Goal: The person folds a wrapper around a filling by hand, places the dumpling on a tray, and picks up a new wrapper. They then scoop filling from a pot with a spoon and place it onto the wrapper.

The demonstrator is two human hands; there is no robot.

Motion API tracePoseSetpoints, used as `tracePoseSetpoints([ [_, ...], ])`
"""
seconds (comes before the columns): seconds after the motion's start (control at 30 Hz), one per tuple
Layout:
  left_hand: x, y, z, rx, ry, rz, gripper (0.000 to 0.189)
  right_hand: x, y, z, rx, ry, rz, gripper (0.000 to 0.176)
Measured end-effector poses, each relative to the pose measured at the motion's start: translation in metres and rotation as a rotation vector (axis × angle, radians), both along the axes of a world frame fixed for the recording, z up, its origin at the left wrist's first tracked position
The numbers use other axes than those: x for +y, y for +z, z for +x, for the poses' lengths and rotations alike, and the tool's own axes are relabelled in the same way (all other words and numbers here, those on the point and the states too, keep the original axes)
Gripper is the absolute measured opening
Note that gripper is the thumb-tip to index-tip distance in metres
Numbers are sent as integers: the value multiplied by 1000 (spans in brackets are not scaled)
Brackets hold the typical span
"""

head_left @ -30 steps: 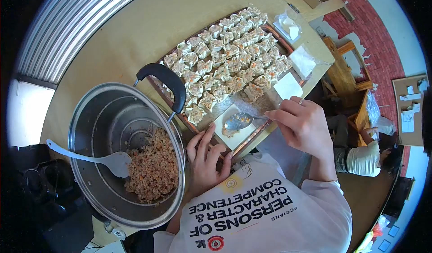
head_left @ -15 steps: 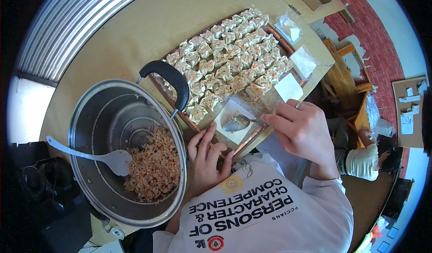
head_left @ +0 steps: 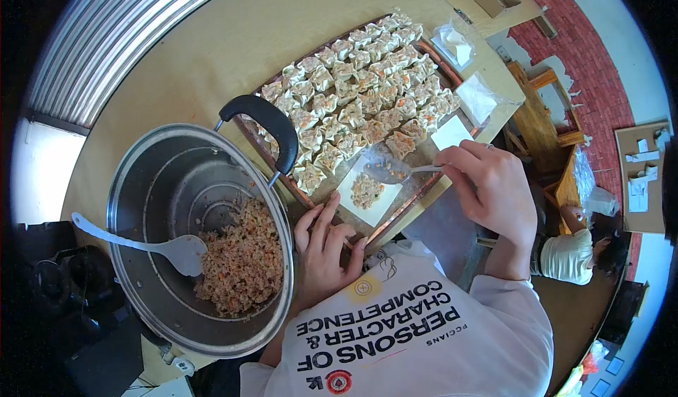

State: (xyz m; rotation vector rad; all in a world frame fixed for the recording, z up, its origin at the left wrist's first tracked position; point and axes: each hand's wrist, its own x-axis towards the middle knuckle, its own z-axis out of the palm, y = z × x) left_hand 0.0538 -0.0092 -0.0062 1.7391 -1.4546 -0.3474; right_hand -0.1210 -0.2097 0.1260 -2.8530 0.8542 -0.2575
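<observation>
A square dumpling wrapper (head_left: 378, 200) lies flat at the near end of the tray (head_left: 296, 186), with a small mound of minced filling (head_left: 366, 191) on it. My right hand (head_left: 494, 185) grips the handle of a metal spoon (head_left: 388, 171). The spoon's bowl, with bits of filling on it, hovers by the wrapper's far corner. My left hand (head_left: 326, 249) rests at the tray's near edge, fingers apart, fingertips by the wrapper's left side. Rows of filled dumplings (head_left: 353, 90) cover most of the tray. Another wrapper (head_left: 452, 134) sits at its right edge.
Left of the tray stands a large metal pot (head_left: 162, 178) holding minced filling (head_left: 244, 263) and a white plastic ladle (head_left: 183, 252). Its black handle (head_left: 272, 125) reaches over the tray's edge. Wrappers in plastic (head_left: 474, 100) lie at the table's right. A person (head_left: 567, 256) sits farther right.
My right hand has drawn the spoon up and to the right off the wrapper's middle. The mound of filling now shows on the wrapper. My left hand has stayed in place.
</observation>
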Motion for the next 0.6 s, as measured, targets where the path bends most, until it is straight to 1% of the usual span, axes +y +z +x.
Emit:
tracePoseSetpoints([
  [0.1, 0, -1, 0, -7, 8, 3, 22, 2, -2, 0, 19, -6, 46, 9],
  [0.23, 0, -3, 0, -14, 7, -19, 22, 7, -7, 2, 49, 42, 65, 10],
  [0.3, 0, -3, 0, -9, 8, -20, 22, 10, -8, 0, 89, 43, 72, 13],
  [0.43, -1, -1, 0, -19, 11, -6, 23, 13, -1, -5, 59, 47, 43, 17],
  [0.53, -1, 0, -1, -7, 15, -6, 23, 13, 1, -8, 66, -14, 1, 19],
  [0.6, -1, 0, -2, -7, 15, -4, 23, 15, -1, -5, 17, 54, 10, 20],
])
